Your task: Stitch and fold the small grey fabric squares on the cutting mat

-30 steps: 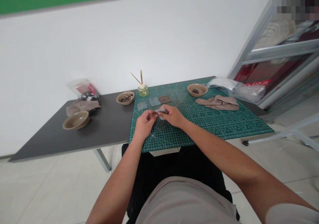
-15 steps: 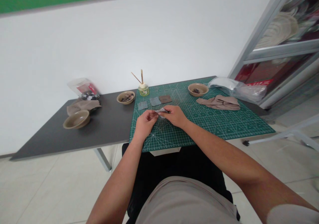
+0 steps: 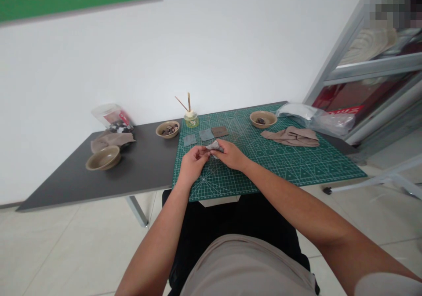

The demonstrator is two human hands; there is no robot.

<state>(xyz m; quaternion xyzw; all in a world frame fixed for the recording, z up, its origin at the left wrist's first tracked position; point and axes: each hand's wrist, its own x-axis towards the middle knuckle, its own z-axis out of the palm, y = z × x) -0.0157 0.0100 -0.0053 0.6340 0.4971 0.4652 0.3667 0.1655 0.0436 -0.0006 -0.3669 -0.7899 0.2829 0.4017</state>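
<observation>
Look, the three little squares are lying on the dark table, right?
Not quite: the three squares are lying on the green mat, as the head view shows.

A small folded piece of grey fabric (image 3: 214, 146), its material not fully distinct, is being pinched between the person's left hand (image 3: 194, 164) and right hand (image 3: 231, 154). Its creased, pointed end is sticking out above the fingertips (image 3: 221, 143) of the right hand, and the piece is being held up over a green gridded cutting mat (image 3: 280, 164), near its near edge.
</observation>
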